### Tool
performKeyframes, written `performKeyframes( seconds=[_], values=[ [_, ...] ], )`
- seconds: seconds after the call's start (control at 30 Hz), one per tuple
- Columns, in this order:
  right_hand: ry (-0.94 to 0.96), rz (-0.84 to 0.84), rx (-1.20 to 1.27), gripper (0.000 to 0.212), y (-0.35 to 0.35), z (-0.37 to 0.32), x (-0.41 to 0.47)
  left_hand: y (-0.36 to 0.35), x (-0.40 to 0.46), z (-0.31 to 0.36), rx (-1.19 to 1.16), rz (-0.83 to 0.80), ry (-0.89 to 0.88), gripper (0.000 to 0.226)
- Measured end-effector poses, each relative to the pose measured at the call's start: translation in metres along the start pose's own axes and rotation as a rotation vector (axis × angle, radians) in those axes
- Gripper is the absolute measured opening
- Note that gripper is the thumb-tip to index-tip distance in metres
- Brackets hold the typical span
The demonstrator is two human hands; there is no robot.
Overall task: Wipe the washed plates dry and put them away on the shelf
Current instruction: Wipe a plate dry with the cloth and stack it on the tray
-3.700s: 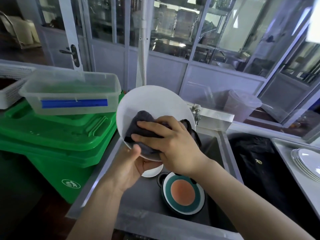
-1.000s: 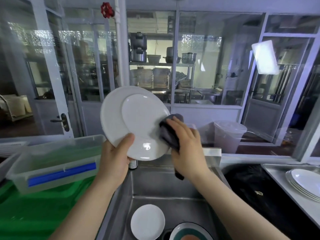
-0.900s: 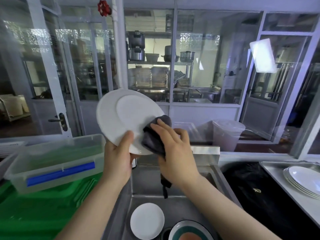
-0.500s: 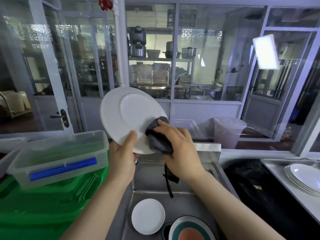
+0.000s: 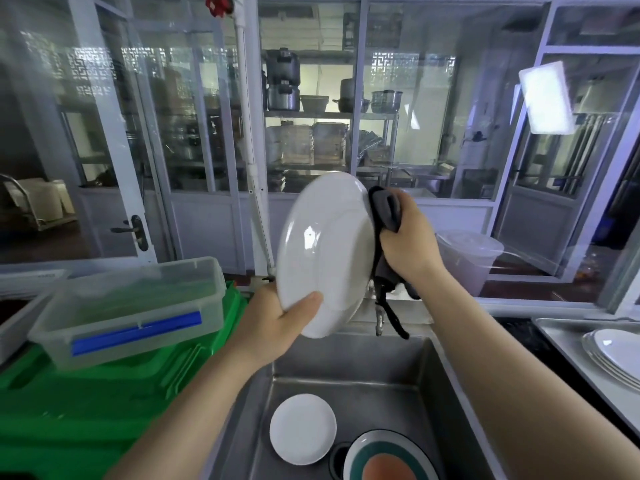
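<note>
Above the steel sink [image 5: 349, 382], the left hand [image 5: 277, 320] gripped the white plate [image 5: 325, 251] at its lower edge, thumb on the face, and the plate stood almost on edge. The right hand [image 5: 408, 244] was on the plate's right side, closed round a dark cloth [image 5: 386, 216] that touched the rim. A small white plate [image 5: 303, 429] and a coloured plate [image 5: 388, 457] lay in the sink. To the right, on the steel surface [image 5: 554, 337], stacked plates [image 5: 613, 358] waited, nearer the right hand. Glass partitions [image 5: 194, 133] closed the room behind.

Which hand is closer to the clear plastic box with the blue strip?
Left. The left hand holds the plate's lower rim just right of the box; the right hand grips the cloth beyond the plate.
</note>
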State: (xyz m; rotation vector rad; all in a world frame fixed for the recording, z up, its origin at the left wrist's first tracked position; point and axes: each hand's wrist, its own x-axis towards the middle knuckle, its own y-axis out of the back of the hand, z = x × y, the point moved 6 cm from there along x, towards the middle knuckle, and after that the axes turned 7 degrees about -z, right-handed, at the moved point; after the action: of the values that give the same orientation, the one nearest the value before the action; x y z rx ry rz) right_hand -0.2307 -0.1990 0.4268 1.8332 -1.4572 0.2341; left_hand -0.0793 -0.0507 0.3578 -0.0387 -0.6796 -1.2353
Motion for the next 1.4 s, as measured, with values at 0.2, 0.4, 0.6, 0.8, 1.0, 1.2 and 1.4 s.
performKeyframes(
  seconds=[0.2,0.4,0.6,0.8,1.0,1.2,1.4],
  values=[
    [0.339,0.012,-0.131,0.068,-0.013,-0.064,-0.025,-0.01,0.0,0.004,0.136,0.017,0.01,0.066],
    [0.651,-0.077,-0.254,0.068,-0.041,-0.092,-0.073,0.009,0.008,0.002,0.108,0.127,0.022,0.013],
    [0.748,-0.139,-0.317,0.053,-0.046,-0.09,-0.066,0.008,-0.001,-0.005,-0.024,0.058,0.008,0.027],
    [0.525,-0.096,-0.367,0.057,-0.036,-0.08,-0.025,0.009,-0.007,-0.015,-0.198,0.051,0.045,0.038],
    [0.365,-0.156,-0.421,0.066,-0.035,-0.041,-0.024,0.017,-0.01,-0.02,-0.365,0.165,0.042,0.027],
    [0.567,-0.129,-0.368,0.063,-0.048,-0.049,-0.085,0.022,-0.004,-0.026,-0.42,0.24,0.079,0.029],
    [0.522,-0.115,-0.29,0.066,-0.04,-0.061,-0.062,0.003,-0.003,-0.019,-0.338,0.058,0.079,0.028]
  ],
)
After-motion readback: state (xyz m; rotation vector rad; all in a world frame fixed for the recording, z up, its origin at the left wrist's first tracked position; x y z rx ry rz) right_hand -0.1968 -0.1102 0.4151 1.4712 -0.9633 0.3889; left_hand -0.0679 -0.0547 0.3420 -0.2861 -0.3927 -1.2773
